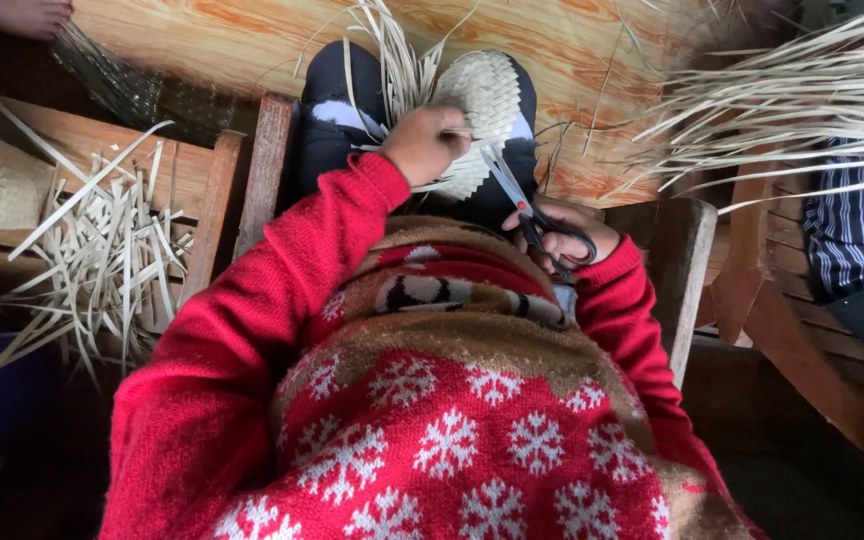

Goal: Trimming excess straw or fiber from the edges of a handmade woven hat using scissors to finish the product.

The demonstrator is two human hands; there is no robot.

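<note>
Red snowflake sweater (432,440); pale woven mat (487,100); black-handled scissors (537,220).

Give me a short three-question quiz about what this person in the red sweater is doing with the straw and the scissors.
1. True or false: the scissors are in the right hand.
2. What does the left hand grip? A) a woven straw piece B) a blue cloth C) a wooden stool
3. Where does the pile of loose cut strips lie: on the person's left or right?

Key
1. True; the right hand's fingers pass through the black handles, blades pointing at the weave.
2. A; it grips the woven straw piece resting on the lap.
3. On the left, on a wooden bench.
</note>
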